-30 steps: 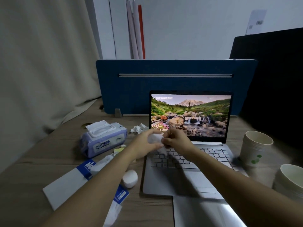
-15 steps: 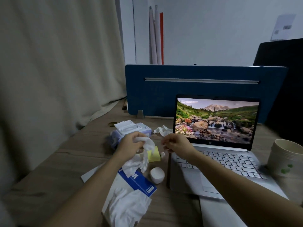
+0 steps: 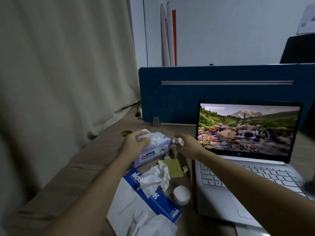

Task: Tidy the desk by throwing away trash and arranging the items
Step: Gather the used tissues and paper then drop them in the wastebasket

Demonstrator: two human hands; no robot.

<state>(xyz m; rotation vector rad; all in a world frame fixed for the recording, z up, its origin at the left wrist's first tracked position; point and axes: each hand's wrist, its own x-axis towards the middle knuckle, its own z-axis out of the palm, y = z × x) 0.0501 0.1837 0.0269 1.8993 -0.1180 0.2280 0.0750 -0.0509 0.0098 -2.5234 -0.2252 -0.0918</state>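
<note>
The left hand [image 3: 134, 143] curled round a white tissue [image 3: 146, 137] over the wipes pack [image 3: 151, 150], likely gathering trash. The right hand [image 3: 189, 143] pinched another scrap [image 3: 178, 141] beside the laptop [image 3: 247, 167]. The pack's long axis ran from near-left to far-right.

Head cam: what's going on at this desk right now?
A person is gathering trash. Their left hand holds a crumpled tissue above the wet wipes pack, and the right hand pinches a second tissue wad just left of the open laptop. More crumpled tissue lies on a blue and white notebook, beside a yellow sticky pad and a small white case.
</note>
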